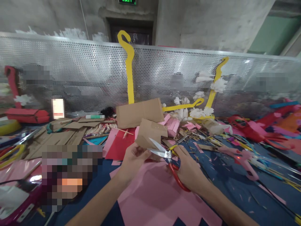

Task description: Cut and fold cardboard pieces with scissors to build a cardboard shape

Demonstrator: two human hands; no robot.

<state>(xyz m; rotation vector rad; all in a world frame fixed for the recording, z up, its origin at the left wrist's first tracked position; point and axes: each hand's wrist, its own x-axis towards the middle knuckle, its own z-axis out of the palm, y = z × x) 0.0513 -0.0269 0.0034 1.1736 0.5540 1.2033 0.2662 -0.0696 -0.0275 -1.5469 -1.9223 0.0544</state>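
My left hand (135, 157) pinches a piece of brown cardboard (150, 131) by its lower edge. In my right hand (188, 169) is a pair of scissors (168, 154) with red and yellow handles. The blades are spread and point left, close to the cardboard and my left fingers; whether they touch it I cannot tell. Beneath both hands lies a large sheet of pink paper (150, 194). Just behind stands a brown cardboard box shape (141, 113), with a tall yellow hooked strip (129, 72) rising above it.
A pink glue gun (244, 160) with a cord lies at right among scraps. Flat cardboard pieces (56, 141), a glue stick (95, 116) and red paper (119, 144) are at left. A perforated metal panel (155, 72) closes off the back. Yellow strips with white tufts (218, 84) stand near it.
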